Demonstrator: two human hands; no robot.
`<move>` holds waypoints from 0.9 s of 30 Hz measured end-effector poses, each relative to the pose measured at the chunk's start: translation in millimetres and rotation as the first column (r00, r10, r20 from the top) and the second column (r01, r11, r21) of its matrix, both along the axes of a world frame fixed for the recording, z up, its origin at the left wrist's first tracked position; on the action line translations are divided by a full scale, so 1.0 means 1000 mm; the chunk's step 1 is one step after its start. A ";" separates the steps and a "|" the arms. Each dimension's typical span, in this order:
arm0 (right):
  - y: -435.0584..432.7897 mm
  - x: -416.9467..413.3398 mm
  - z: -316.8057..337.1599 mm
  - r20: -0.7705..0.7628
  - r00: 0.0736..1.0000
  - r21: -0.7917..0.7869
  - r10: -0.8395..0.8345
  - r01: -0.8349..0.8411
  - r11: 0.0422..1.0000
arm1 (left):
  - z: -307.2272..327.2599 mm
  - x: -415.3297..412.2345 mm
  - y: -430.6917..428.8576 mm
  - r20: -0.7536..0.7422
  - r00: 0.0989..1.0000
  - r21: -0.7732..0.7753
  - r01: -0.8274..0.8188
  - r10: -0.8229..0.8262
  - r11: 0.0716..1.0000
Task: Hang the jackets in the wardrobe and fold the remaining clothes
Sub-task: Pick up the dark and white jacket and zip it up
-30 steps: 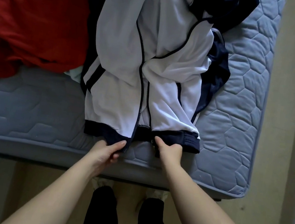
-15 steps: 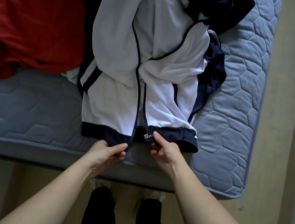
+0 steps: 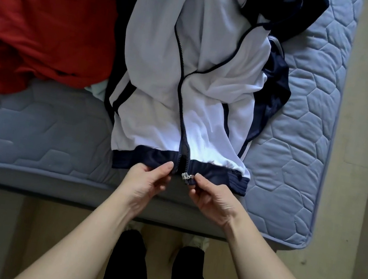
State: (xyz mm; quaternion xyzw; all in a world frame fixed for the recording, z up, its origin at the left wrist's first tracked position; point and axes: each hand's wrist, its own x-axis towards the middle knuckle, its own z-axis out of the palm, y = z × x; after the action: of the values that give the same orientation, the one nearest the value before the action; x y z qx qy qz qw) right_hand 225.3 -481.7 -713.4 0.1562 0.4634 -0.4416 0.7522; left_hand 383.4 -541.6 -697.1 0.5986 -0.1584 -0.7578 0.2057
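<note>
zip start on white/navy jacket [image 3: 155, 73], flat on mattress [image 3: 296, 158] just beyond fingertips. left hand [image 3: 144, 181] pinching left hem end, right hand [image 3: 211, 200] pinching right end, slider [image 3: 186, 176] at its thumb tip. line pin square, seat fully, hold hem taut before pulling.

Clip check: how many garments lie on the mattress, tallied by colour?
White and navy jacket: 1
Red garment: 1
Pale clothing, mostly hidden under the others: at least 1
Total: at least 3; the hidden part cannot be counted.
</note>
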 end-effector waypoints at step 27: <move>0.010 0.025 0.010 -0.191 0.952 -0.155 -0.239 0.212 0.965 | 0.008 -0.013 0.018 0.298 0.948 -0.450 0.040 0.108 0.892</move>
State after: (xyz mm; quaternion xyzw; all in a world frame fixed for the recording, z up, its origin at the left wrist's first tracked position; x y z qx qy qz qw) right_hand 250.1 -471.3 -703.4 0.1109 0.4885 -0.5684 0.6527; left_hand 370.7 -523.7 -688.9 0.6505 -0.3495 -0.5913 0.3241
